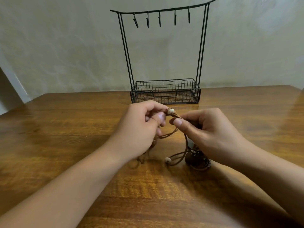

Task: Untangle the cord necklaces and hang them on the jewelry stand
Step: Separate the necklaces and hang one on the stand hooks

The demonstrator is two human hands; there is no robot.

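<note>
Left hand (144,124) pinching cord necklaces (174,130) at white bead (171,110); right hand (209,130) pinching strands beside it, above surface (65,129). Best pulled gently, loosening knot, not tightening. Jewelry stand (164,51) hooks bare.

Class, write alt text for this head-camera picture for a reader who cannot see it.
Two hands, left hand and right hand, pinch tangled brown cords above a wooden table. Behind stands a black wire jewelry stand with bare hooks.
</note>
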